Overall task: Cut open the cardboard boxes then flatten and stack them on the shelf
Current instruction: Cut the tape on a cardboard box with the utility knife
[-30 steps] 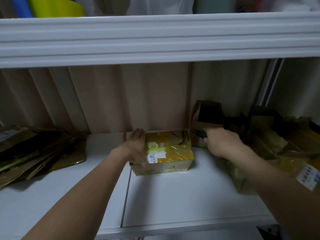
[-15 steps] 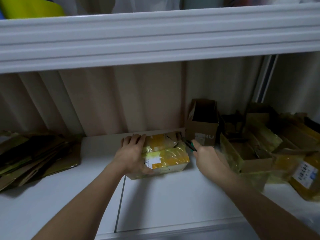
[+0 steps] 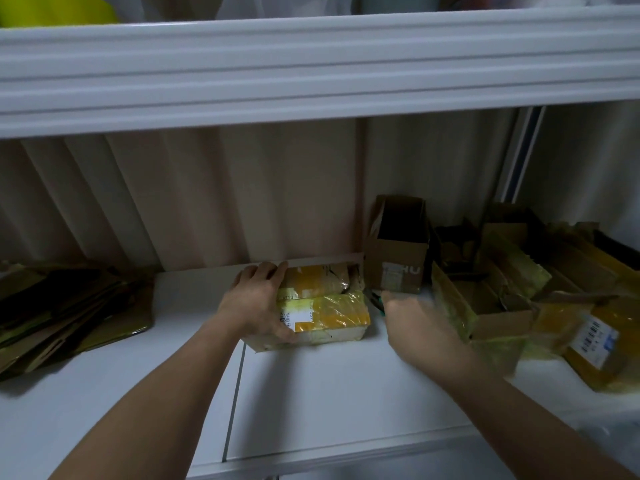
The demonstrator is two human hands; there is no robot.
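Observation:
A small cardboard box (image 3: pixel 325 306) wrapped in yellow tape, with a white label, sits on the white shelf (image 3: pixel 311 393) near the back wall. My left hand (image 3: pixel 258 301) grips its left end, fingers over the top and thumb at the front. My right hand (image 3: pixel 415 323) is just right of the box and holds a dark cutter with a green part (image 3: pixel 376 301), its tip at the box's right end. The hand is blurred by motion.
A pile of flattened cardboard (image 3: pixel 65 313) lies at the left. An open upright box (image 3: pixel 398 247) stands behind my right hand. Several open and taped boxes (image 3: pixel 519 289) crowd the right side. An upper shelf edge (image 3: pixel 311 71) overhangs.
My right hand came from the boxes at the right over to the taped box's right end with the cutter. My left hand stayed on the box.

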